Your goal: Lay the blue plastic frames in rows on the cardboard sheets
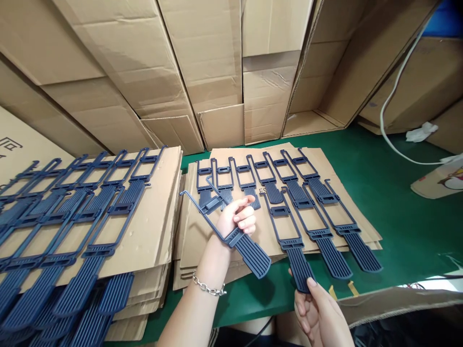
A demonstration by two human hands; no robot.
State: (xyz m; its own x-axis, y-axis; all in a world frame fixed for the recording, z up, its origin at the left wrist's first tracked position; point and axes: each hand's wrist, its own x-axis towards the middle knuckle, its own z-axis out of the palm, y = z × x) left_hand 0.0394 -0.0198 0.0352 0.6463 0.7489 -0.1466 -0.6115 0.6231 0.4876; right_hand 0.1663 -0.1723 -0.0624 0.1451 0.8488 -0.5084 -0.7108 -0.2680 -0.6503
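My left hand (pixel 237 219) is closed around a dark blue plastic part (pixel 249 250) with a ribbed paddle end and a thin open frame, held tilted above the table. My right hand (pixel 320 311) pinches the ribbed end of a second blue part (pixel 291 231), which lies on a cardboard sheet (pixel 361 212). On that sheet two rows of the same blue parts (pixel 275 185) lie side by side. A metal chain bracelet (pixel 208 286) circles my left wrist.
At left, a stack of cardboard sheets (pixel 159 226) carries several more blue parts (pixel 90 212). Tall cardboard boxes (pixel 210 62) wall off the back. The green table (pixel 401 202) has a white cable (pixel 388 130), a crumpled white scrap (pixel 421 131) and a printed box (pixel 441 180) at right.
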